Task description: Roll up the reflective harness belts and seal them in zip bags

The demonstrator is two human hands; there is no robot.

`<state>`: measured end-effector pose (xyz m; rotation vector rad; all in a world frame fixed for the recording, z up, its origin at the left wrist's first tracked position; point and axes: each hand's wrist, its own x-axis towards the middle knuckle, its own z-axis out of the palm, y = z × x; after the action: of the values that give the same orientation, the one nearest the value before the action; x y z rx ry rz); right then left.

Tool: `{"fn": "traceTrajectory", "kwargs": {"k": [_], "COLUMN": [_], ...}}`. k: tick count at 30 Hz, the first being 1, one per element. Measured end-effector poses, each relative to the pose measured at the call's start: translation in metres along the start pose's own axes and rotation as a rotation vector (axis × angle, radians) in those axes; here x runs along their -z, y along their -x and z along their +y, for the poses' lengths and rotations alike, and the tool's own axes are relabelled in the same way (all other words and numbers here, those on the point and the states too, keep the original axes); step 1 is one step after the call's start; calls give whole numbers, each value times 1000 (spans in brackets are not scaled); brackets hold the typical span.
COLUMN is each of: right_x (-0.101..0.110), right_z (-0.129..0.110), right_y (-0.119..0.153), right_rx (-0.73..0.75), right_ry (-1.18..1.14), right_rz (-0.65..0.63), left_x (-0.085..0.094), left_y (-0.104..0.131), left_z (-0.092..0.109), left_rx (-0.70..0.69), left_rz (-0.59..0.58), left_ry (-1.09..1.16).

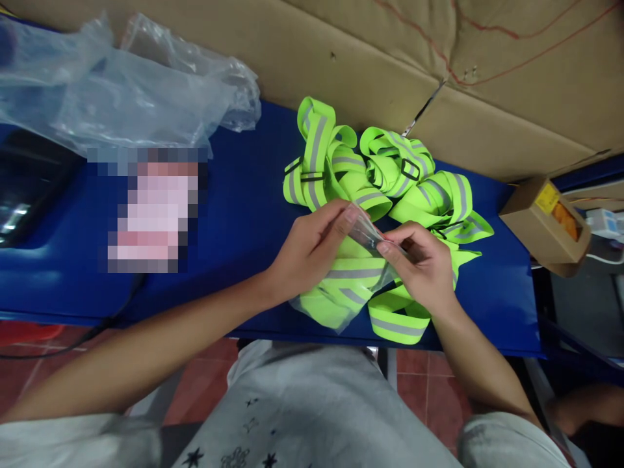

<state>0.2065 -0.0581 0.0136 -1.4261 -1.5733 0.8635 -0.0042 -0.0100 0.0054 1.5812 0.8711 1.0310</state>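
Between my hands is a clear plastic bag (pixel 348 296) with a folded neon-yellow reflective strap inside, its top edge pinched at both ends. My left hand (pixel 312 244) is closed on the left end of that edge, thumb on top. At the right end, my right hand (pixel 424 260) pinches the plastic between thumb and fingers. The bag hangs tilted above the blue table. Behind and around it lies a heap of neon-yellow reflective straps (pixel 316 140) with grey stripes and black buckles (pixel 410 169). One strap loop (pixel 400 318) lies below my right hand.
Crumpled clear plastic bags (pixel 141 97) lie at the back left of the blue table (pixel 253 182). Below them is a blurred-out rectangular object (pixel 156 214), beside a dark glossy object (pixel 29 185). A small cardboard box (pixel 546 224) stands at the right end, brown cardboard behind.
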Motion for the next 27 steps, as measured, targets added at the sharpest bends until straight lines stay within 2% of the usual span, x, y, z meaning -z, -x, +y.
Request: {"fn": "traceTrajectory", "kwargs": {"k": [7, 17, 22, 27], "right_x": [2, -2, -3, 1], "right_z": [-4, -3, 5, 5], "right_y": [-2, 3, 4, 0], "right_rx": [-15, 169, 179, 250], "right_ry": [-87, 125, 83, 238], "right_rz": [-43, -94, -128, -86], "left_x": [0, -6, -3, 4], "left_y": [2, 1, -4, -8], "left_z": [2, -4, -8, -4], "left_rx": [-35, 7, 44, -31], "left_rz": [23, -117, -156, -163], "left_ry": [-117, 12, 77, 25]}}
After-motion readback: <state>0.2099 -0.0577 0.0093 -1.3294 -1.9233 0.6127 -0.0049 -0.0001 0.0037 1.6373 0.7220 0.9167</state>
